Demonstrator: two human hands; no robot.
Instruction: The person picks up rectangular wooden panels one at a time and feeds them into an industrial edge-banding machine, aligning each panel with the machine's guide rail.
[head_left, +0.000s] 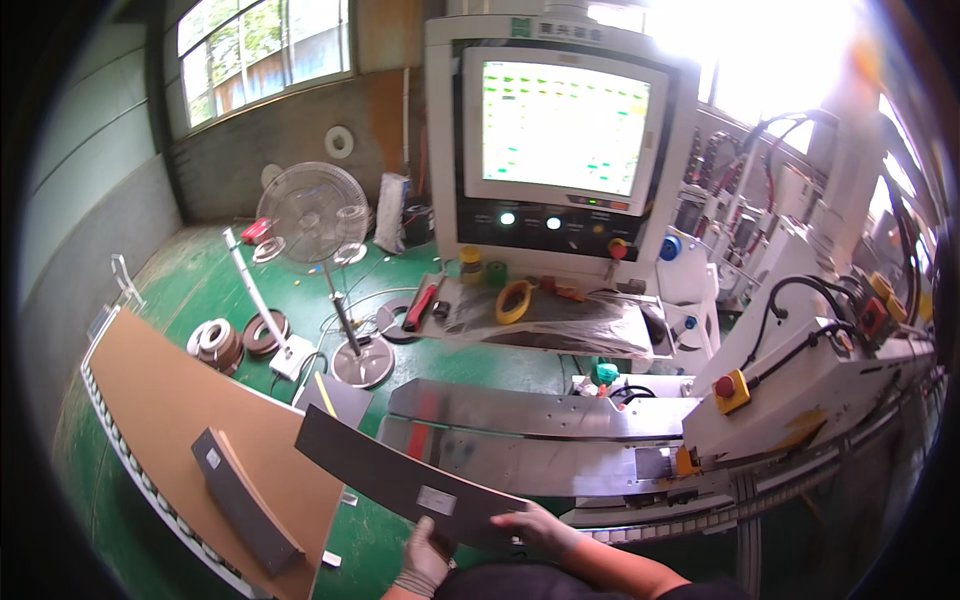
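Observation:
A long dark grey panel (390, 473) with a white label slants across in front of me, its far end pointing up to the left. My left hand (427, 552), in a light glove, is closed on the panel's near lower edge, below the label. Near the panel's right end, my gloved right hand (538, 526) grips it with the fingers over the upper edge. Some fingers of both hands are hidden. To the left, dark grey and brown boards (245, 500) lie in a small stack on a large brown sheet (165, 400).
A metal machine bed (540, 456) runs rightward to a white machine with a red stop button (726, 386). Behind it stand a lit screen (565, 125) and a shelf bearing yellow tape (514, 302) and tools. A standing fan (315, 215) and edging rolls (215, 343) are at left.

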